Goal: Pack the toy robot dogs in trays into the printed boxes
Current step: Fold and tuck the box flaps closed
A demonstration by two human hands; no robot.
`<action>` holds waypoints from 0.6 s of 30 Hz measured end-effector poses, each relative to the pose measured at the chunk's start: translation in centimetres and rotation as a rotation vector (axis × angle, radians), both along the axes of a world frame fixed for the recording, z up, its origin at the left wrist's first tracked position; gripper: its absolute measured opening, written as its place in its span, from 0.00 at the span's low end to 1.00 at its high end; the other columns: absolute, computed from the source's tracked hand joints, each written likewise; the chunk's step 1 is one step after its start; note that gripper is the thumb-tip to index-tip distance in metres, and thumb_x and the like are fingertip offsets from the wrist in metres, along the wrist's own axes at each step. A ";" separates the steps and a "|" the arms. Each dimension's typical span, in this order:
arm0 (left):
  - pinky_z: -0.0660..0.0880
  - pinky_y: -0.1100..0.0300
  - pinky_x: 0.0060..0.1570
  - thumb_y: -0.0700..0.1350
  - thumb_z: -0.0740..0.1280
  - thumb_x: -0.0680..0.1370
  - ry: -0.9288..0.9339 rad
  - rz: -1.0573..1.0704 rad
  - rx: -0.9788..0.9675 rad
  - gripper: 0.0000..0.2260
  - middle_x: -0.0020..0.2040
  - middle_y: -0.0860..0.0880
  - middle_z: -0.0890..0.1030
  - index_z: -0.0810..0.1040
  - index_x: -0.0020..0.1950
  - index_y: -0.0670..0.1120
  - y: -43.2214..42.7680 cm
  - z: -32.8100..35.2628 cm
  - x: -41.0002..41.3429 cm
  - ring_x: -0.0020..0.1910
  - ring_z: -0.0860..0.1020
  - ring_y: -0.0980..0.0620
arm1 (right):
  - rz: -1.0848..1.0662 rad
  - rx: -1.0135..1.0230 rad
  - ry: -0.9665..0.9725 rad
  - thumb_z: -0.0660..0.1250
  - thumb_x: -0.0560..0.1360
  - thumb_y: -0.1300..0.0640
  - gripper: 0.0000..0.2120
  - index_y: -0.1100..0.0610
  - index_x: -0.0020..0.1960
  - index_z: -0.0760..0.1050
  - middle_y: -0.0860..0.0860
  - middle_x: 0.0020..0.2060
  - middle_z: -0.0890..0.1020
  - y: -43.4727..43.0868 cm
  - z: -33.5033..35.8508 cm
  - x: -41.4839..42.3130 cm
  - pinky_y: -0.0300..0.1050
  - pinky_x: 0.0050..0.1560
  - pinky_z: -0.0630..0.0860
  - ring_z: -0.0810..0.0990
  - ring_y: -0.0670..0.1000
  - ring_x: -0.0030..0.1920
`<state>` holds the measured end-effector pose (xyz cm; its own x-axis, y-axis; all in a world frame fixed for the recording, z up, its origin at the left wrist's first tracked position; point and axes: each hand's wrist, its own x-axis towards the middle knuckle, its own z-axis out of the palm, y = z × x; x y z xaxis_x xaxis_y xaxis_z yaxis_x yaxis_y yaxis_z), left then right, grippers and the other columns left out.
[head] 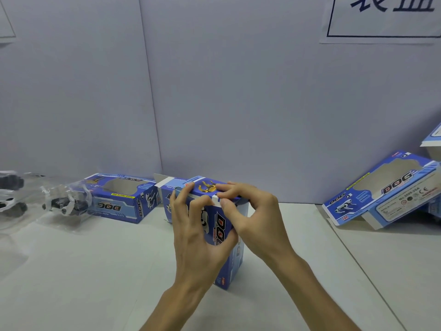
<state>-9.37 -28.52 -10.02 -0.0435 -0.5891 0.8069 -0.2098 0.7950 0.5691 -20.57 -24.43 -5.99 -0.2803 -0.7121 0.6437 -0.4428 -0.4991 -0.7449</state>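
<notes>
Printed box (238, 261) upright on table (95, 271); left hand (193, 235) grips side, right hand (257, 216) pinches its top edge.

Glossy printed blue cardboard is seen on the upright box (228, 232), white uncoated card on its flap (164, 181). Clear, crinkled plastic trays (59, 201) glint at left; the pale tabletop (95, 271) is smooth and matt.

Plain pale grey-blue wall panels (238, 91) at the far side, one seam (150, 91) left of centre. White sign (381, 22) with dark lettering top right, white table (95, 271) up close.
</notes>
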 end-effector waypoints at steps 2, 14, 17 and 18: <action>0.70 0.35 0.64 0.53 0.74 0.66 0.009 -0.005 0.000 0.25 0.73 0.45 0.65 0.68 0.59 0.54 0.1 0.1 0.0 0.75 0.62 0.35 | -0.053 -0.027 0.019 0.71 0.75 0.59 0.03 0.53 0.44 0.83 0.41 0.50 0.86 -0.1 0.0 0.4 0.38 0.57 0.78 0.79 0.38 0.60; 0.72 0.49 0.65 0.47 0.73 0.67 0.017 -0.044 -0.010 0.22 0.70 0.49 0.66 0.69 0.57 0.55 -0.3 0.4 0.6 0.72 0.66 0.41 | 0.037 -0.049 0.179 0.70 0.74 0.58 0.12 0.54 0.57 0.82 0.41 0.61 0.82 0.1 -0.9 -0.2 0.35 0.64 0.72 0.72 0.43 0.70; 0.72 0.46 0.64 0.47 0.76 0.66 -0.025 -0.042 0.005 0.24 0.70 0.50 0.66 0.69 0.57 0.55 -0.2 0.7 0.5 0.72 0.66 0.42 | 0.018 -0.008 0.027 0.71 0.75 0.59 0.06 0.53 0.50 0.85 0.42 0.54 0.85 0.2 -0.2 0.1 0.45 0.61 0.78 0.78 0.42 0.63; 0.72 0.45 0.64 0.46 0.77 0.65 -0.039 -0.041 -0.002 0.25 0.70 0.50 0.66 0.69 0.57 0.55 -0.2 0.8 0.4 0.72 0.65 0.42 | 0.005 0.002 -0.016 0.72 0.75 0.60 0.04 0.53 0.47 0.85 0.42 0.51 0.86 0.3 0.2 0.1 0.47 0.59 0.80 0.80 0.41 0.60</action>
